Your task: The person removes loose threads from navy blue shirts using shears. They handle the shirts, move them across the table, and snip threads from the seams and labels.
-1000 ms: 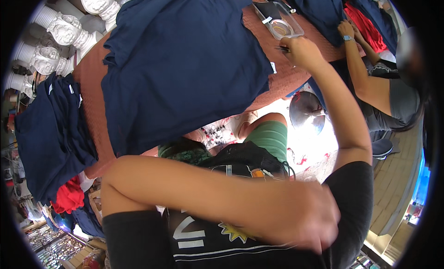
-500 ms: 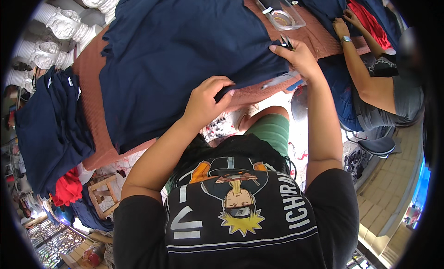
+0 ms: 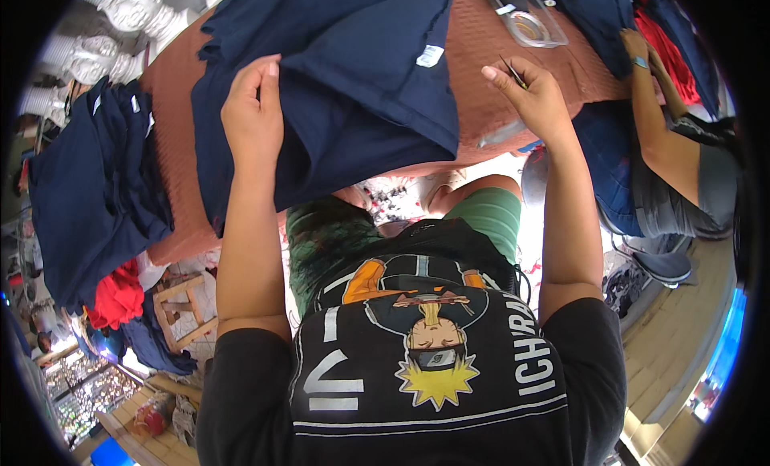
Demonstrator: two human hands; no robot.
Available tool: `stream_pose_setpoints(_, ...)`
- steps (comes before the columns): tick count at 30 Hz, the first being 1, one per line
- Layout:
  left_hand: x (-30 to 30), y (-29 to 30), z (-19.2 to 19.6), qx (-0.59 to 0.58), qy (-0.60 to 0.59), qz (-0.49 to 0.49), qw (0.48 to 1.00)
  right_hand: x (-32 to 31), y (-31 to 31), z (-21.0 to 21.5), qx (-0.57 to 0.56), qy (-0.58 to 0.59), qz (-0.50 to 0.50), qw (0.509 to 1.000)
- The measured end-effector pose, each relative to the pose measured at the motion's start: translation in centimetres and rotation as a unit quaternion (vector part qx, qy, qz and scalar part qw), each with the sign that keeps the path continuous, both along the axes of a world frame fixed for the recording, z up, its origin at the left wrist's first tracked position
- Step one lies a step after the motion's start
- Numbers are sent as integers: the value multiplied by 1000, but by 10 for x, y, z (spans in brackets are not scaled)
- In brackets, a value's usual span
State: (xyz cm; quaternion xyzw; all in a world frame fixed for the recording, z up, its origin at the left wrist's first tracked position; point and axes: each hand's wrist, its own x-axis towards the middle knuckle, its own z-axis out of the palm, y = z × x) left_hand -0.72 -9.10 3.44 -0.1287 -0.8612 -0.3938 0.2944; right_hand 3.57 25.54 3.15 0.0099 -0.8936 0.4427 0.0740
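Observation:
A large navy garment [image 3: 369,89] lies spread over the table in front of me, its near part folded back and a white label [image 3: 431,56] showing near its right edge. My left hand [image 3: 255,113] is closed at the raised fold of this cloth, the thumb pressed against the fingers. Right of the garment and apart from it, my right hand [image 3: 531,97] is closed round small thread snips [image 3: 515,73]. Their slim pointed tip sticks out past the fingers; the rest is hidden in the palm.
A reddish-brown quilted cover [image 3: 172,137] drapes the table. A clear plastic box [image 3: 533,21] with a tape roll stands at the far right. Navy garments [image 3: 96,185] hang at the left edge. On the right, a person [image 3: 670,145] handles navy and red cloth.
My left hand has moved left and away from me, turning the garment's near part over, so the label now shows. My right hand has let go of the cloth and shifted slightly right, keeping the snips.

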Motion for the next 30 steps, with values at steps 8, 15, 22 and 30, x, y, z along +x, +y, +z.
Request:
stream_pose_setpoints(8,36,18,-7,-19,-57,-154,986,22,-56,-7,0,-20,70,997)
stream_pose_setpoints(15,51,60,-49,-172,-26,-200,964,38,-75,-32,11,-45,90,995)
stream_pose_setpoints(22,55,66,-53,-110,-48,-139,983,40,-75,-27,-64,-42,54,996)
stream_pose_setpoints(30,54,72,-59,-124,-47,-108,985,34,-105,-51,-187,-49,23,981)
